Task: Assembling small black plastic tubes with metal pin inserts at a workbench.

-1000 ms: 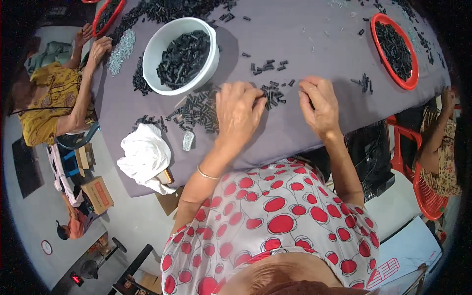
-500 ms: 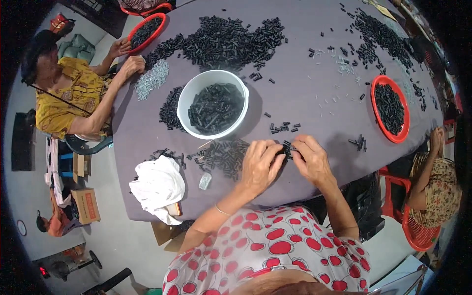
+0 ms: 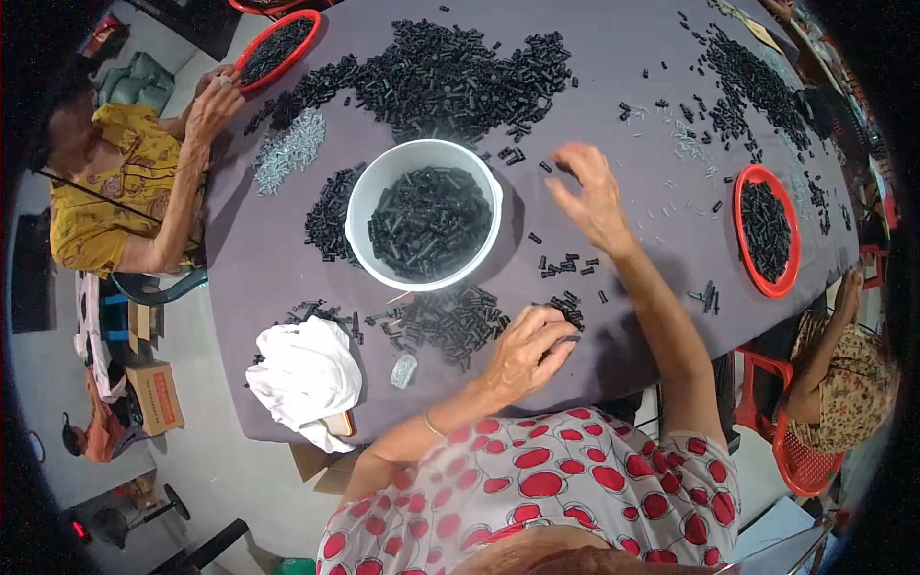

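Observation:
My left hand (image 3: pixel 529 356) rests low over the table with its fingers curled and closed. What it holds, if anything, is hidden; small black cylindrical parts (image 3: pixel 567 309) lie right at its fingertips. Farther out, my right hand (image 3: pixel 594 196) hovers over the cloth, thumb and fingers apart and slightly blurred, with nothing visible in it. Between the two hands a loose cluster of black parts (image 3: pixel 565 266) lies scattered. A white bowl (image 3: pixel 356 225) full of black parts (image 3: pixel 431 225) stands left of my right hand. Just below it spreads a pile of black parts (image 3: pixel 450 321).
A large heap of black parts (image 3: pixel 450 81) covers the far middle. Clear small pieces (image 3: pixel 289 151) lie beside a person in yellow (image 3: pixel 134 192), near a red basket (image 3: pixel 313 38). Another red basket (image 3: pixel 795 244) sits at right. A white cloth (image 3: pixel 302 369) lies at near left.
My right hand has left the spot beside my left hand and moved away across the table, its fingers opening. The person in yellow has drawn a hand from the clear pieces toward the red basket.

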